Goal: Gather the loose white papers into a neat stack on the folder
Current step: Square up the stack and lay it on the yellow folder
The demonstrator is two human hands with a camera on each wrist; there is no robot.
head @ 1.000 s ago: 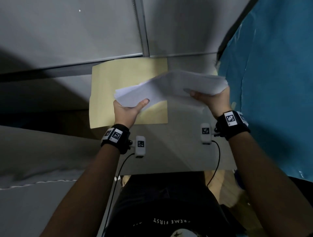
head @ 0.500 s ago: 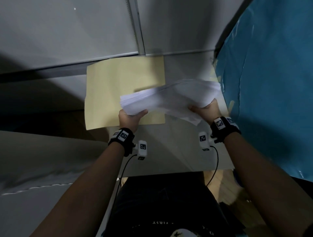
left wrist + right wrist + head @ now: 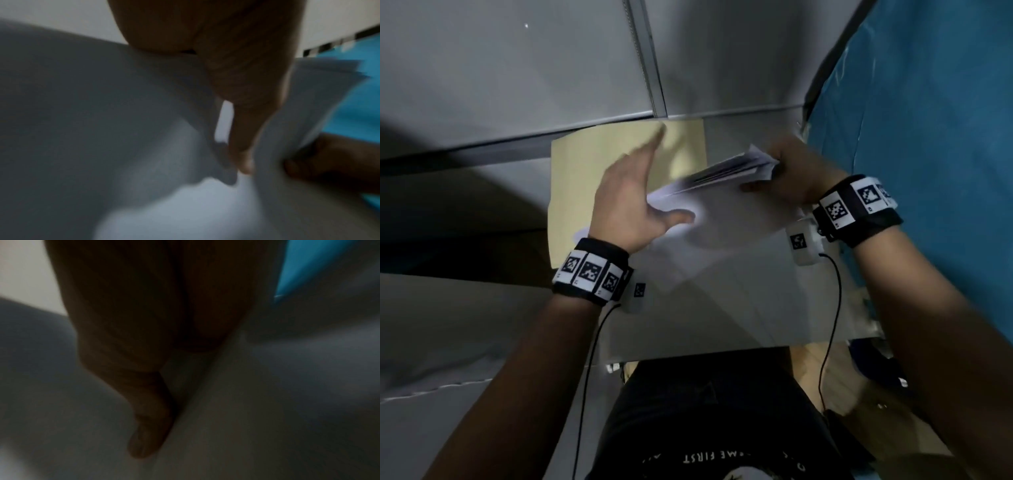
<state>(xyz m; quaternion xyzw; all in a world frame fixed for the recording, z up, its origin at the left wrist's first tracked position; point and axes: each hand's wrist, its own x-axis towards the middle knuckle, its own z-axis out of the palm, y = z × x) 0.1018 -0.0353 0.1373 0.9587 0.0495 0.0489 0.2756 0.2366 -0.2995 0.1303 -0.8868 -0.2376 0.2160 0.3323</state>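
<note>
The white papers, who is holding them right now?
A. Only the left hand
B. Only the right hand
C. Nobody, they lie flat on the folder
B: the right hand grips the white papers at their right end, above the yellow folder, while the left hand is spread open with straight fingers at their other end, curled round nothing.

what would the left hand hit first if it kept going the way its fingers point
Probably the tan paper folder lying beneath the left hand, or the grey partition wall behind it; height above the folder is unclear.
</note>
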